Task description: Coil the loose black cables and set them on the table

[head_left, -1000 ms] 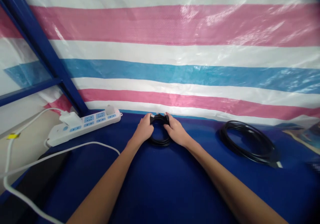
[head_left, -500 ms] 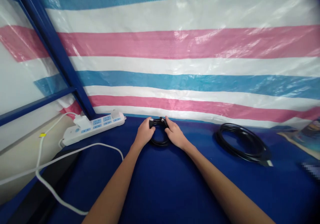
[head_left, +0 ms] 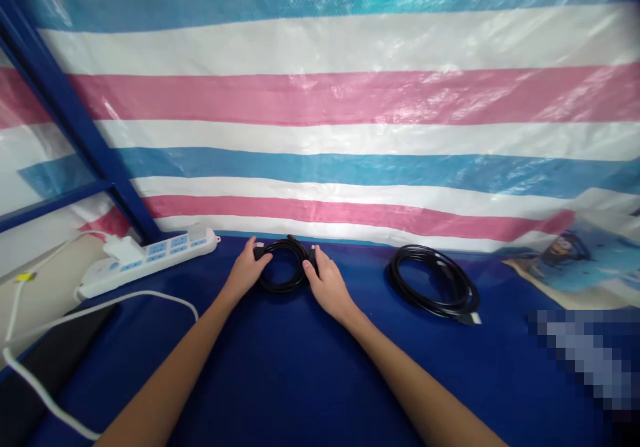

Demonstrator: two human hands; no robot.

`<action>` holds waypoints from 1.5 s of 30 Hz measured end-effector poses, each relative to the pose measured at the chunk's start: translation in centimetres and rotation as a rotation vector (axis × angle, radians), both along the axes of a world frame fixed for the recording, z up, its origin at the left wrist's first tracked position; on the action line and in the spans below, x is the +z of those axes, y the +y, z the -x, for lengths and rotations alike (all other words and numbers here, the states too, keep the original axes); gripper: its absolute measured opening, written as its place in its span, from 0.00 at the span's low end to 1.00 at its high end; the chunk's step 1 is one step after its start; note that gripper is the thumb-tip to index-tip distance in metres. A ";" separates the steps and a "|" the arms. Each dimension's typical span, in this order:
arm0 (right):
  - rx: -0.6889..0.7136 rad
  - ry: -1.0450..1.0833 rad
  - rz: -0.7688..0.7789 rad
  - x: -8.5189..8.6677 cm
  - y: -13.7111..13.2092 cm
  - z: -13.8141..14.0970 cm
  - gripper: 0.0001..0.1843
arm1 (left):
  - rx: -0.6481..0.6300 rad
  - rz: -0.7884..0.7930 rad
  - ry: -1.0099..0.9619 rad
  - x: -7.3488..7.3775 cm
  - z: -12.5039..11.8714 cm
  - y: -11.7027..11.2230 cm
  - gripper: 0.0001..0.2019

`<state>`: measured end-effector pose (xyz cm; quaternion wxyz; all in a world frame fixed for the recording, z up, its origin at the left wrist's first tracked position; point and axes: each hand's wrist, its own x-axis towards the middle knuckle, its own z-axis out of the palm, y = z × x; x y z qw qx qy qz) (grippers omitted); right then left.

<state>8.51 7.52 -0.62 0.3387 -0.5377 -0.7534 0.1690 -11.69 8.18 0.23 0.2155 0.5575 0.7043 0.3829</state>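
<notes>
Blue counter (head_left: 280, 374) nearest; I've got L hand (head_left: 245, 270) + R hand (head_left: 329, 284) each pinching a plug end (head_left: 259, 252) of the black cable coil (head_left: 283, 288), roundish, btwn them, abt equally near; 2nd coil (head_left: 395, 277) off R, striped tarp (head_left: 320, 97) behind.

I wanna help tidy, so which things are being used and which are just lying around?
In use:
black cable coil, between the left hand and right hand

Just lying around:
other black coil
white power strip
white cable
printed packet

There are two black cable coils (head_left: 280, 289) (head_left: 420, 306), two hands (head_left: 247, 268) (head_left: 329, 285), one power strip (head_left: 150, 265) and one table (head_left: 280, 367).
</notes>
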 end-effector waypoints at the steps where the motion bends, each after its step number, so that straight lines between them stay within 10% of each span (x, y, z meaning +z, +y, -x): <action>1: -0.001 -0.019 0.010 0.0 -0.6 -0.8 0.22 | 0.010 -0.005 -0.005 0.0 0.1 -0.1 0.22; 9: 0.170 -0.216 -0.082 1.5 -7.2 -12.5 0.17 | 0.054 -0.177 0.231 1.0 -2.1 -6.2 0.24; 15: -0.026 -0.387 -0.070 2.2 -5.4 -20.4 0.19 | -0.156 -0.208 0.481 0.1 -6.1 -7.7 0.19; 32: -0.368 -0.150 -0.087 6.2 -5.3 -23.7 0.23 | -0.214 -0.292 0.736 0.1 -6.0 -8.1 0.17; 45: -0.205 0.450 -0.071 13.3 -6.9 -22.0 0.13 | -0.209 -0.412 0.593 1.5 -5.5 -9.1 0.13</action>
